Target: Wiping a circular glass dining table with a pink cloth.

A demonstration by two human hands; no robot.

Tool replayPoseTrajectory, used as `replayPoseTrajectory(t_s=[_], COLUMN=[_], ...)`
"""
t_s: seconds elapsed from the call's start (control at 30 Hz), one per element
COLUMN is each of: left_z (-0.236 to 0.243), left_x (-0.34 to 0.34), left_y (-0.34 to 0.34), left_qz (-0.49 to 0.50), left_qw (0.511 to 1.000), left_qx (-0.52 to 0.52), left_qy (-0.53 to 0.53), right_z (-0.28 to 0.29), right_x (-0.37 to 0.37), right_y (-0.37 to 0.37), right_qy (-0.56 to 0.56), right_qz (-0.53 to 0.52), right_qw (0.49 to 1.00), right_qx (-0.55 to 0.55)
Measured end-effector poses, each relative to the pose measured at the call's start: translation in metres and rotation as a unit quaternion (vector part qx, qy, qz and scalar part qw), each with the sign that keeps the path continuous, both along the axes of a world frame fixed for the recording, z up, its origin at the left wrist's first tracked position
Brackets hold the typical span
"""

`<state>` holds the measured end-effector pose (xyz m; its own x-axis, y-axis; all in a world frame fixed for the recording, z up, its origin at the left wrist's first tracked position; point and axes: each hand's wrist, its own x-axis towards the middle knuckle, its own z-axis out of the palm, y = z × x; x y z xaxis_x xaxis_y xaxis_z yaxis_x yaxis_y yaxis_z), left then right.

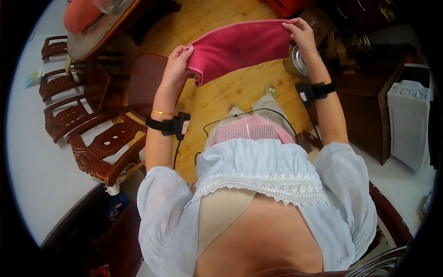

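A magenta towel (242,50) with a paler pink edge is stretched out in the air ahead of me, above the wooden floor. Its left upper corner is pinched by my left hand (177,64), thumb on top, and a fold hangs below that hand. My right hand (301,36) grips the opposite upper corner between thumb and fingers. Between the two hands the upper edge is pulled fairly taut. On my lap rests a pink mesh basket (249,128), partly covered by my blouse.
Carved wooden chairs (108,138) line the left side by a table (87,44) with an orange-red item (79,17) on it. A brown stool or chair seat (146,81) stands near my left hand. To the right are a dark cabinet (364,104) and a white twin-knob appliance (410,115).
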<state>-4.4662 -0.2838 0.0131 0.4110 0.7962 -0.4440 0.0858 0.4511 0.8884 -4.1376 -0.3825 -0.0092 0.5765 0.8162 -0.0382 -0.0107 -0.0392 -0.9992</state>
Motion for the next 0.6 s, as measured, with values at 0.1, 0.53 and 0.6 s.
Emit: replayPoseTrajectory(t_s=[0.1,0.53,0.6], left_z=[-0.005,0.016,0.009], left_x=[0.006,-0.039,-0.027], left_y=[-0.008,-0.027,-0.034], left_qz=[-0.016,-0.143,-0.215], left_qw=[0.999,0.842,0.741], left_qx=[-0.019,0.466,0.612], left_qy=[0.033,0.231,0.171], right_z=[-0.001,-0.008,-0.038], right_x=[-0.016,0.018,0.039], right_y=[0.0,-0.03,-0.026], right_qy=[-0.101,0.021,0.086], right_qz=[0.004,-0.001,0.001], right_qw=[0.995,0.998,0.996], right_qx=[-0.005,-0.051,-0.001])
